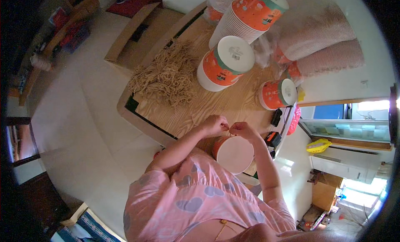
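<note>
In front of my body a paper bucket [235, 155] with an orange band lies tilted, its round white end facing me. Just beyond its far edge my left hand [216, 125] and my right hand [243, 130] meet, fingers pinched together. Between the fingertips is what looks like a thin beige cord, mostly hidden by the fingers. A tangled heap of beige cords [166, 75] lies on the wooden table [183, 121], left of the buckets. Farther off, a large orange and white paper bucket [225, 63] stands bottom up, and a smaller one [278, 94] sits to its right.
Stacked buckets [250, 17] rise at the back of the table. Long plastic-wrapped stacks [321, 46] lie at the back right. Small black objects [273, 138] sit along the right edge. An open cardboard box [133, 38] stands beyond the table's left side.
</note>
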`<state>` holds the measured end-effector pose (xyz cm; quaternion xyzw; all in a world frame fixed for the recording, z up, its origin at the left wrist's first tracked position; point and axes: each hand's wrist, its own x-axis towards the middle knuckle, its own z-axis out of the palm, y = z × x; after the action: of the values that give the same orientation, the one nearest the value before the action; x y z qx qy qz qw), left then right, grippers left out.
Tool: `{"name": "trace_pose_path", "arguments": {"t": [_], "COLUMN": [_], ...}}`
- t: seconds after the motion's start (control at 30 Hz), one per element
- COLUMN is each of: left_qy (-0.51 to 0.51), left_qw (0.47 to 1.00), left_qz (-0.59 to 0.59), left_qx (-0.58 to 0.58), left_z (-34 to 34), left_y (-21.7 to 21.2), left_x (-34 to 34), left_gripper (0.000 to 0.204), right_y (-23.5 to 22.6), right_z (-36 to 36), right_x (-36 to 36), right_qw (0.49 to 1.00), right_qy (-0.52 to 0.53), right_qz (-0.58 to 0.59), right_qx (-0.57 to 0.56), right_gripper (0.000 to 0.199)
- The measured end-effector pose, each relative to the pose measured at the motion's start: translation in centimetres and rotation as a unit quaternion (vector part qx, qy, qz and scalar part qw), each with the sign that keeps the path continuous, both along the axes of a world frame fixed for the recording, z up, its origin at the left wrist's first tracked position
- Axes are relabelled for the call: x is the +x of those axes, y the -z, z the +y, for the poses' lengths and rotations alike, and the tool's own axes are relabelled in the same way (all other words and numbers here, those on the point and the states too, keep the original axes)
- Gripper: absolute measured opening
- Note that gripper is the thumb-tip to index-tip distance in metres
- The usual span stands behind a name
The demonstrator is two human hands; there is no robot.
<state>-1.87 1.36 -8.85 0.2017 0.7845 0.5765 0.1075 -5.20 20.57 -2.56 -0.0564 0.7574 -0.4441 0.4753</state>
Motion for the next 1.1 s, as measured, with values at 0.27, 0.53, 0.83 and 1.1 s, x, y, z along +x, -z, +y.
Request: {"name": "trace_pose_path", "arguments": {"t": [0.27,0.53,0.83,1.1], "left_qy": [-0.101,-0.129,-0.143,-0.202], "left_qw": [0.994,0.991,0.983,0.978], "left_qz": [-0.029,-0.010,0.103,0.058], "left_qx": [-0.039,-0.021,-0.050,0.006], "left_z": [0.8,1.3,1.4,-0.1], "left_y": [-1.8,-1.3,-1.2,-6.0], "left_x": [-0.2,-0.7,-1.0,-1.9], "left_gripper": [0.012,0.009,0.010,0.006], "right_y": [0.8,0.4,0.9,-4.3], "right_z": [0.9,-0.2,0.7,1.1], "right_x": [0.4,-0.4,-0.8,-1.0], "right_qw": [0.997,0.990,0.994,0.997], "right_qy": [0.022,0.129,0.057,0.064], "right_qz": [0.069,-0.046,-0.033,0.043], "right_qx": [0.002,0.035,0.091,-0.011], "right_gripper": [0.020,0.017,0.013,0.010]}}
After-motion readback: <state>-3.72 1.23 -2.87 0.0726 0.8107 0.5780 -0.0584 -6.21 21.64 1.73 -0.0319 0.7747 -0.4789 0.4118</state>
